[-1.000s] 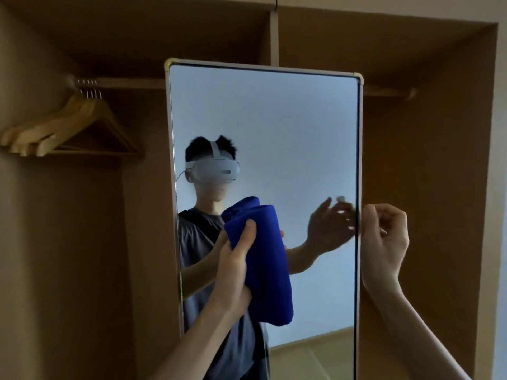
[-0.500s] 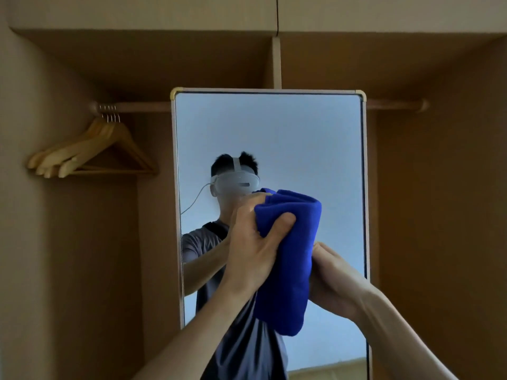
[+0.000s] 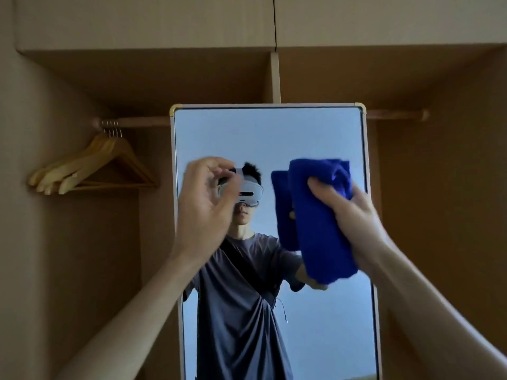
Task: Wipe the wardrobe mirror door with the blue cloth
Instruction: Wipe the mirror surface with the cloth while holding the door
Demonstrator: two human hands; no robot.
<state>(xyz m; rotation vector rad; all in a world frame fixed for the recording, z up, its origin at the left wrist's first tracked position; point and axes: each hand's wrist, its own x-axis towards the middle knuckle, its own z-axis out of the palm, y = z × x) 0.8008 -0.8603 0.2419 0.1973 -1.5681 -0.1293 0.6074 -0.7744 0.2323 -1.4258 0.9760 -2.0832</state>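
The blue cloth (image 3: 321, 223) looks like a thick, soft microfibre-type towel, folded over on itself into a chunky wad; my guess is it's light, floppy and a bit grippy, so it won't slide out of a grasp but it will want to unfold and dangle if only a corner is held; best to take it across the middle of the fold with the whole palm behind it, which is pretty much what's going on; the right hand (image 3: 348, 212) has its fingers curled round the upper part of the cloth, holding it up against the right side of the mirror door (image 3: 274, 138), with the lower end hanging free below; the left hand (image 3: 208, 198) is up in front of the left side of the glass, fingers loosely curled and holding nothing that I can see; the two hands are well apart; the mirror itself is stiff, smooth and breakable, and being a door it probably swings, so I'd press gently and evenly; as for brands or writing, I can't read any on the cloth, the frame or the wooden hangers (image 3: 90, 165) on the rail.
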